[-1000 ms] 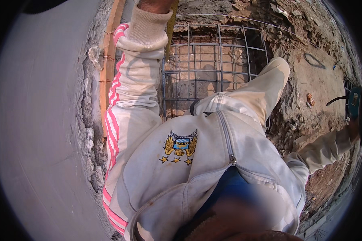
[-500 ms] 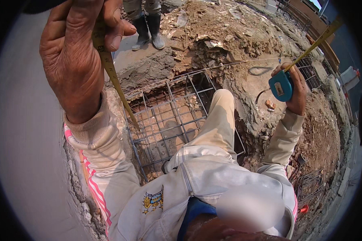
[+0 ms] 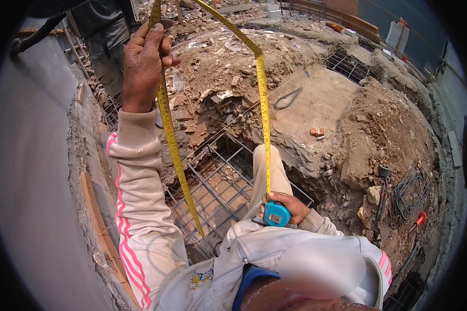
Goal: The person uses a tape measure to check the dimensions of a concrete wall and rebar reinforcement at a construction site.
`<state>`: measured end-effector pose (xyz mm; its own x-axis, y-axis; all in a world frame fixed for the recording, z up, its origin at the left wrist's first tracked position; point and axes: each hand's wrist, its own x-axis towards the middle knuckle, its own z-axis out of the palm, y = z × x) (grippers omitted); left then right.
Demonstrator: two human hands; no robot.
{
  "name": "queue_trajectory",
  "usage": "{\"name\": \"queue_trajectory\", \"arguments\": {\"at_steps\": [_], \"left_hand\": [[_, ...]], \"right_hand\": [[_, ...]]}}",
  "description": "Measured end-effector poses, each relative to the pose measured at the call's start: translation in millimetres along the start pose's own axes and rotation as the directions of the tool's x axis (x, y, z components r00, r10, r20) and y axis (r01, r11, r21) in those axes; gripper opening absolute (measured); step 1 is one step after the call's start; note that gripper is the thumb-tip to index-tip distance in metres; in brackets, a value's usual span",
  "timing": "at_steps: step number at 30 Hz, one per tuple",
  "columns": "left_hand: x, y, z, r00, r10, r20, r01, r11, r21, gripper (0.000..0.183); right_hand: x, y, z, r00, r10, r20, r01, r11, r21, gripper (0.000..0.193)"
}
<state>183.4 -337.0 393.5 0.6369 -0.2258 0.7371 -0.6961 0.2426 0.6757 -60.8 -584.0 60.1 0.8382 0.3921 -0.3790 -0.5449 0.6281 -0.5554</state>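
Head view shows the raised left hand (image 3: 146,67) pinched on the yellow tape blade (image 3: 265,114), whose end hangs over the rebar grid (image 3: 228,163), while the right hand (image 3: 294,206) wraps the teal tape case (image 3: 276,213) near the pale jacket (image 3: 264,243).

Off-white zip-front jacket (image 3: 283,248), ribbed beige cuff (image 3: 136,129), pink stripes (image 3: 123,228) along left sleeve (image 3: 150,212), chest emblem (image 3: 201,280), blue inner collar (image 3: 250,276), beige trousers (image 3: 278,171)

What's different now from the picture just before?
The right hand brought the turquoise tape measure in from far right, down close to the white jacket. The yellow blade rising from it, straight before, now bends sharply. Nothing was let go: the left hand still holds the blade up, its end hanging down.
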Motion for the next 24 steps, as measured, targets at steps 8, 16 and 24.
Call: {"name": "queue_trajectory", "arguments": {"at_steps": [8,16,24], "left_hand": [[53.0,-52.0,-52.6,0.953,-0.293,-0.076,0.250,0.904,-0.347,0.028],[69.2,-30.9,-129.3,0.966,-0.246,-0.075,0.211,0.924,-0.318,0.035],[36.3,-16.6,-130.5,0.958,-0.170,-0.232,0.111,0.963,-0.244,0.031]], "right_hand": [[-43.6,17.7,-4.7,1.000,0.003,0.015,-0.001,0.996,-0.094,0.035],[-51.9,12.6,-6.9,0.990,-0.096,0.105,0.116,0.972,-0.202,0.040],[-31.1,-30.7,-0.9,0.971,-0.233,-0.049,0.217,0.951,-0.219,0.041]]}}
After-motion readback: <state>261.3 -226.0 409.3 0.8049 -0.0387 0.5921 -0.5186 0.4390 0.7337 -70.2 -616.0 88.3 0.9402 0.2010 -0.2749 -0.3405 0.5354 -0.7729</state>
